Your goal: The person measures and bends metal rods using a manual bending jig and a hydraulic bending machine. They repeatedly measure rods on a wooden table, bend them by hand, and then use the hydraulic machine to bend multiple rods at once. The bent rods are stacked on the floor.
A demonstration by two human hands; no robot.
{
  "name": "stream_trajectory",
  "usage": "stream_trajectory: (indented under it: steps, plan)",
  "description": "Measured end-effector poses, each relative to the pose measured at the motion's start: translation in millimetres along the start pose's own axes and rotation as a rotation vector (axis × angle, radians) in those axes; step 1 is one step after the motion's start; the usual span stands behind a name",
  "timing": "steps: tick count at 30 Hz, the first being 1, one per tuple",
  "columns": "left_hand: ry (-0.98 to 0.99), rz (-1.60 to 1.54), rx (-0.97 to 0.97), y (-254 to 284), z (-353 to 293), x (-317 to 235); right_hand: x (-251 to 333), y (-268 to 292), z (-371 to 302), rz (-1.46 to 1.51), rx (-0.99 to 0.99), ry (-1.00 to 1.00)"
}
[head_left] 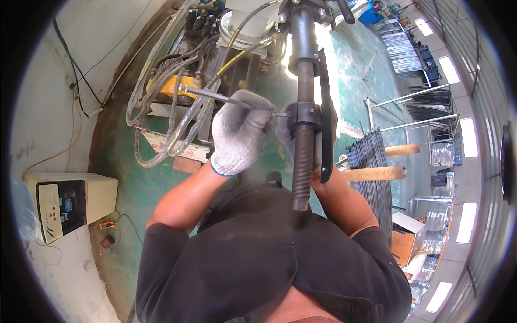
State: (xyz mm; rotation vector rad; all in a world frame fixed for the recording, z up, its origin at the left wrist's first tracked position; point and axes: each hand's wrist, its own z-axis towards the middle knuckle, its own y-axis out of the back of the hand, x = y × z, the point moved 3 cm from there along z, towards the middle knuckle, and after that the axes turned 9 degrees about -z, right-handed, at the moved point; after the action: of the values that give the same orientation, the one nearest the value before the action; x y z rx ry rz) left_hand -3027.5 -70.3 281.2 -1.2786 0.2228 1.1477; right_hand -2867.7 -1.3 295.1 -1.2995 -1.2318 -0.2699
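Observation:
A steel rod-shaped wrench (207, 94) runs through my left hand (240, 126), which wears a pale grey knit glove and is closed around it. From this fist a thin metal tip (278, 114) reaches the side of a dark round collar (305, 114). The collar sits on a threaded shaft (304, 167) that hangs toward my chest. My right hand (284, 133), also gloved, wraps behind the collar and shaft, which hide most of its fingers. Along the shaft's right side stands a long black plate (326, 118).
Hydraulic hoses (186, 137) loop beside a yellow machine part (175, 86) at the left. A white bucket (245, 29) stands beyond. At right, long dark rods (371, 172) rest near wooden rollers (377, 173). A beige box-shaped unit (99, 196) is by the left wall.

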Motion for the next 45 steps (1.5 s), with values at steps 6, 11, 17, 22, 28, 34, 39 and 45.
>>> stream_trajectory:
  steps: [6,11,17,22,28,34,39,45]
  plan:
    - [0.112,-0.190,-0.029,3.7,-2.6,11.7,-3.2,14.2,2.9,-0.077,-0.078,-0.011]
    - [0.147,-0.278,-0.040,1.1,-10.4,9.0,5.4,-4.4,-4.1,-0.118,-0.122,-0.028]
    - [0.327,-0.358,-0.082,0.7,3.5,16.8,5.2,-2.4,-2.0,-0.168,-0.124,0.008]
    - [0.634,-0.570,-0.045,4.3,12.0,21.6,1.4,14.3,2.0,-0.232,-0.118,0.086]
    - [0.767,-0.439,0.019,8.3,31.8,15.8,-3.4,34.9,9.2,-0.215,-0.013,0.036]
    - [0.872,-0.324,0.040,6.0,45.8,14.8,-5.0,42.1,8.2,-0.213,-0.073,0.015]
    - [0.895,-0.230,0.136,2.0,56.7,3.0,-1.5,33.8,4.9,-0.210,-0.073,0.028]
    - [0.758,-0.209,-0.004,-2.1,42.0,10.4,-1.6,28.6,2.4,-0.224,-0.080,0.041]
